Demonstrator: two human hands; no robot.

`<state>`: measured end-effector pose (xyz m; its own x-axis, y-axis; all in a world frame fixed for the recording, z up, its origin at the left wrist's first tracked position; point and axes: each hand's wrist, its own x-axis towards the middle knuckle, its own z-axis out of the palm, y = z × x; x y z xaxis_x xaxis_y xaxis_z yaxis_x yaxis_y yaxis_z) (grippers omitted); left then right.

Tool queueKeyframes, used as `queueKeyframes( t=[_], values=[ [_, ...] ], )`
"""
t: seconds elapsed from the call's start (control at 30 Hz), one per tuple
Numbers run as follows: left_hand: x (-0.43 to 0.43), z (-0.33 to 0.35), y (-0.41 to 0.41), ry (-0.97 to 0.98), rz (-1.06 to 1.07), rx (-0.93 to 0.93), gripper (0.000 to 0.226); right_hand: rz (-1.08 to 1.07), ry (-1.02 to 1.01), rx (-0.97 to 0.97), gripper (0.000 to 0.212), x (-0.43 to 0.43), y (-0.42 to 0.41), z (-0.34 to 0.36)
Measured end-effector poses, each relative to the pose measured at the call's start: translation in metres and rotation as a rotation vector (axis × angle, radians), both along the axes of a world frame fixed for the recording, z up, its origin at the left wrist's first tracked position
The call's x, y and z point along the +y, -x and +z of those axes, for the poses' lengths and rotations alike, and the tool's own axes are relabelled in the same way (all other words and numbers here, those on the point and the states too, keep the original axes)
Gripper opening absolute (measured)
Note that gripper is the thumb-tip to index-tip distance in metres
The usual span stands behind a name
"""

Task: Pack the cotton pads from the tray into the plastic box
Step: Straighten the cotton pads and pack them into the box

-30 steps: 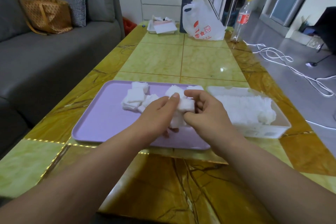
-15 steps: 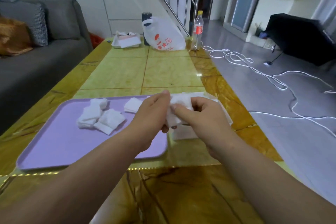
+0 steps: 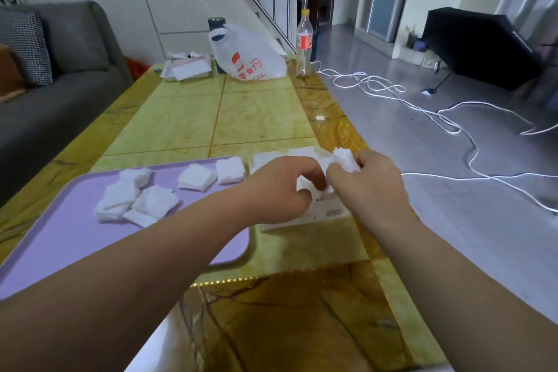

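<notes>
Packing update, big stuff first. The table (image 3: 256, 118) is that glossy yellow stone-look top, so anything light that I drop will skid on it. The purple tray (image 3: 75, 238) is on my left side of it, and the plastic box (image 3: 305, 217) sits just beside the tray's right edge, mostly hidden under my hands.

My left hand (image 3: 277, 190) is over the box with the fingers curled in, pinching the near end of a white wad (image 3: 344, 160). My right hand (image 3: 371, 187) is curled round the far end of that wad, which pokes out above my knuckles. Both are holding it right above the box, so I'd call this the drop-in step. I can't see how full the box is.

The rest of the cotton pads (image 3: 136, 202) are on the tray: a loose heap toward the left and two neater little stacks near the far edge by the box. So there's a fair bit left to pack.

Handling-wise, my guess is these weigh basically nothing and squash the second you squeeze. They're soft and floppy, and a stack will fan apart if pinched at one corner. I'd take a stack flat, thumb on top and fingers underneath, across the middle, with light pressure. They look fuzzy enough to cling to skin, so letting go cleanly might be the fiddly part.
</notes>
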<state>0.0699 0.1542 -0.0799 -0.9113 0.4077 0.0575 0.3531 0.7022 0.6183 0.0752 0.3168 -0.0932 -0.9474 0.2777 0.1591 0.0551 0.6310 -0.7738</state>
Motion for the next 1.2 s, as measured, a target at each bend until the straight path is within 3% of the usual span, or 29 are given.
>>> queueKeyframes(
  t=[0.17,0.23,0.3,0.37,0.5,0.67,0.8,0.97,1.07,1.2],
  values=[
    [0.006,-0.004,0.016,0.204,-0.071,-0.023,0.027,0.1,-0.119,-0.021,0.028,-0.004,0.007,-0.015],
    [0.008,-0.003,0.018,0.303,-0.073,-0.014,0.026,0.117,-0.158,-0.05,0.039,-0.005,0.011,-0.019],
    [0.006,-0.004,0.019,0.332,-0.062,0.005,0.018,0.125,-0.193,-0.1,0.037,-0.005,0.017,-0.023],
    [0.0,-0.007,0.019,0.268,-0.022,-0.008,0.009,0.138,-0.202,-0.211,0.032,-0.006,0.02,-0.025],
    [-0.008,-0.011,0.016,0.169,0.004,-0.033,0.012,0.134,-0.118,-0.301,0.032,-0.01,0.029,-0.027],
    [-0.01,-0.016,0.012,0.136,0.028,-0.005,0.014,0.043,-0.302,-0.308,0.02,-0.021,0.033,-0.022],
    [-0.016,-0.025,0.01,0.049,0.091,0.093,0.009,0.078,-0.436,-0.352,0.04,-0.027,0.03,-0.017],
    [-0.021,-0.031,0.01,-0.012,0.166,0.085,0.018,0.217,-0.376,-0.352,0.039,-0.022,0.018,-0.007],
    [-0.021,-0.033,0.008,-0.033,0.182,0.061,0.021,0.204,-0.427,-0.289,0.031,-0.018,0.014,-0.003],
    [-0.021,-0.032,0.007,-0.062,0.184,0.068,0.02,0.144,-0.479,-0.195,0.043,-0.019,0.014,-0.008]
  ],
)
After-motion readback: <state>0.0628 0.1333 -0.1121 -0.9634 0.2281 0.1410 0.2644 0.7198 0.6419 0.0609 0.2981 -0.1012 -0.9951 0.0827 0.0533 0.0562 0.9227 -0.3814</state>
